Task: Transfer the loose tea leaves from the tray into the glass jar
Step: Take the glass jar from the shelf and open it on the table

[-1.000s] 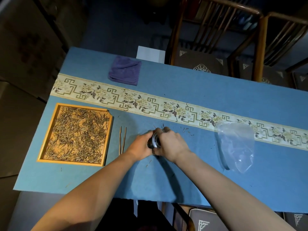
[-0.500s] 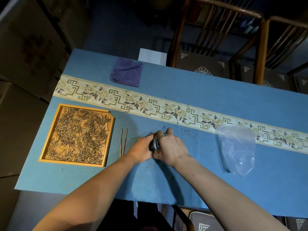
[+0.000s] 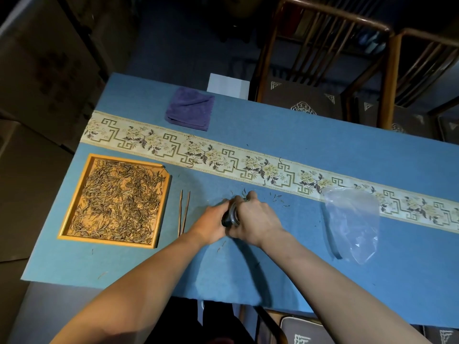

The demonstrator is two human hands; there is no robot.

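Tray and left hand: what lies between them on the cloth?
In the head view, a pair of thin sticks lies between the tray and left hand.

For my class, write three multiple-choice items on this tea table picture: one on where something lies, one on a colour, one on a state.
1. Where do the thin wooden sticks lie?
A. Just right of the tray
B. On the purple cloth
C. Under the plastic bag

2. What colour is the tray's rim?
A. Black
B. Yellow
C. White

3. What state is the glass jar in?
A. Standing alone
B. Held between both hands
C. Inside the tray

Answers: 1 A, the sticks lie beside the tray's right edge. 2 B, its frame is yellow. 3 B, the left hand and right hand both clasp it.
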